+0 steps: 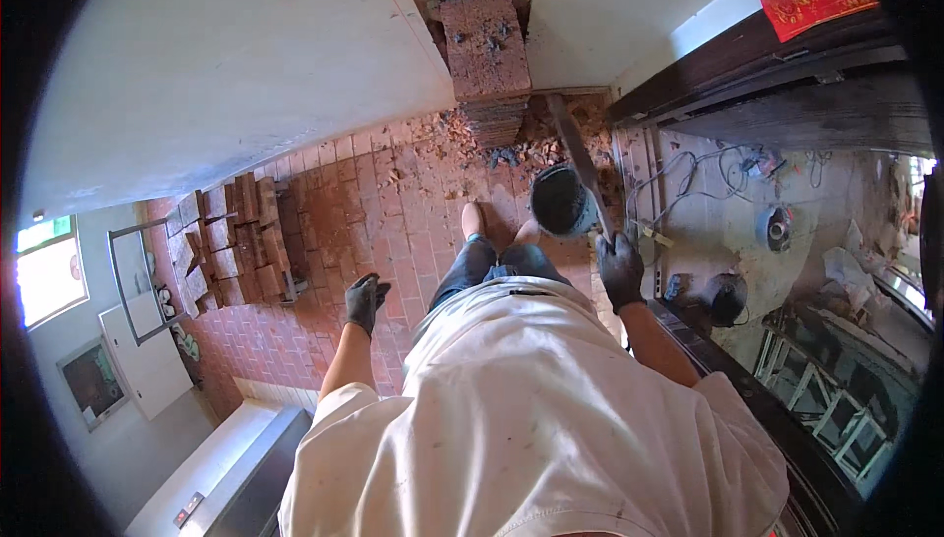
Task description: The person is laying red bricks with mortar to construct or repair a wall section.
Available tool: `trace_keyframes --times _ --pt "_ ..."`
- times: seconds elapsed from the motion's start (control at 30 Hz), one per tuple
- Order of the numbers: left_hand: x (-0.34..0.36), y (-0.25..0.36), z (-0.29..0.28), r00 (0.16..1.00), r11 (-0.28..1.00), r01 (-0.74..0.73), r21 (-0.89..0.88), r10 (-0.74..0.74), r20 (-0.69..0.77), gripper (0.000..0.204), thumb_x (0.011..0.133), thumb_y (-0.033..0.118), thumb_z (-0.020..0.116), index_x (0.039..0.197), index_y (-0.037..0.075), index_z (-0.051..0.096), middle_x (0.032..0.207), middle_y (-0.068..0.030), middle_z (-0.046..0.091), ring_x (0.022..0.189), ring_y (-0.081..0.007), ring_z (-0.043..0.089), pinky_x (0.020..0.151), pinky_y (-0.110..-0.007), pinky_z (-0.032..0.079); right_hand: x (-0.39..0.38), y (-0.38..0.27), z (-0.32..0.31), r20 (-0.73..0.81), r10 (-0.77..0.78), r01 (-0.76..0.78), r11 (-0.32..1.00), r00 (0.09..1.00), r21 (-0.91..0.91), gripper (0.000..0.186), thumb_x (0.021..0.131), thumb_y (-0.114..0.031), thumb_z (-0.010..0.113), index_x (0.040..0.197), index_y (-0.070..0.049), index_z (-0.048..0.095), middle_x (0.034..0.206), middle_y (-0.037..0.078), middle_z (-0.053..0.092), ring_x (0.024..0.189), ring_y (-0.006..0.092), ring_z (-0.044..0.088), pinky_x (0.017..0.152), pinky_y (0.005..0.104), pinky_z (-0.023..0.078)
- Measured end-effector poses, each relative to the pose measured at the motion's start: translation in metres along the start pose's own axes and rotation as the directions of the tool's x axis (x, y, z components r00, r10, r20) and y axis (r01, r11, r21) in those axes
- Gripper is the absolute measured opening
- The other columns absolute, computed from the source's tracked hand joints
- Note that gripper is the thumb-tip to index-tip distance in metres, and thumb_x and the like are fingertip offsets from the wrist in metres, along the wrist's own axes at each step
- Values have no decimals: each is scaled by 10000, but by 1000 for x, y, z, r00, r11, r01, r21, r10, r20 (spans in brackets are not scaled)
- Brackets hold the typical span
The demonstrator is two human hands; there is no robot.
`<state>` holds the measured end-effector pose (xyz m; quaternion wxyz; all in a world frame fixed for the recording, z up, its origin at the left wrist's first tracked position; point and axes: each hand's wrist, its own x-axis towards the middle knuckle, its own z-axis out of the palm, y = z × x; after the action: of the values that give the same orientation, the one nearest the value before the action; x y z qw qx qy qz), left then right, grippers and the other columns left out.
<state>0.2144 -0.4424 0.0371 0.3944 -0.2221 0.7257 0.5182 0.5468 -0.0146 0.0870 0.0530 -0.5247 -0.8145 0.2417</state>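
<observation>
My right hand, in a dark glove, closes round the near end of a long, flat, brownish bar. The bar reaches forward past the right side of a black bucket, whose inside looks dark. To my left, my gloved left hand hangs over the tiled floor with nothing in it, its fingers loosely apart. Straight ahead rises a narrow brick pier between two pale walls, with small grey mortar lumps on its top.
Brick rubble lies round the pier's foot. Stacked bricks stand on the left beside a metal-framed cart handle. Through the doorway on the right are a loose cable, another dark bucket and a ladder.
</observation>
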Motion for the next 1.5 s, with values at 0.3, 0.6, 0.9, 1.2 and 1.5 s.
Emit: trace_keyframes --times 0.3,0.6,0.9,1.2,1.5 --pt "47 178 157 472 137 -801 583 744 472 384 934 221 524 1300 113 570 1303 -165 570 1241 -343 508 1033 -404 411 -35 6 3 553 354 -632 618 755 468 297 917 -364 604 829 -81 607 604 13 561 522 111 553 409 336 443" --pt "41 329 285 275 -765 -500 405 303 912 740 803 2 477 1473 287 342 1549 -10 308 1397 -324 321 1112 -469 295 -14 -166 -50 450 -147 -344 455 881 822 483 939 -154 548 1403 -91 433 639 -35 491 485 68 426 451 236 393" --pt "32 330 287 258 -686 -610 397 302 918 729 787 -34 472 1446 265 386 1495 -48 391 1291 -345 440 1047 -445 396 -4 -180 -18 471 -119 -306 618 874 725 570 941 -102 519 1477 -75 327 769 132 636 603 149 588 582 323 499" --pt "31 328 291 309 -725 -540 429 303 901 650 797 -8 460 1401 230 456 1498 -60 386 1311 -327 429 1062 -433 385 1 -173 0 276 -233 -111 542 932 833 532 947 -83 513 1456 -79 357 884 82 544 715 143 511 565 273 439" --pt "122 136 212 690 -35 -512 858 578 435 357 943 203 448 1261 55 514 1230 -232 539 1182 -344 505 1051 -410 373 -33 -78 -13 -43 -331 294 765 943 574 329 865 -103 643 1176 -18 575 1052 189 638 973 336 624 819 391 495"
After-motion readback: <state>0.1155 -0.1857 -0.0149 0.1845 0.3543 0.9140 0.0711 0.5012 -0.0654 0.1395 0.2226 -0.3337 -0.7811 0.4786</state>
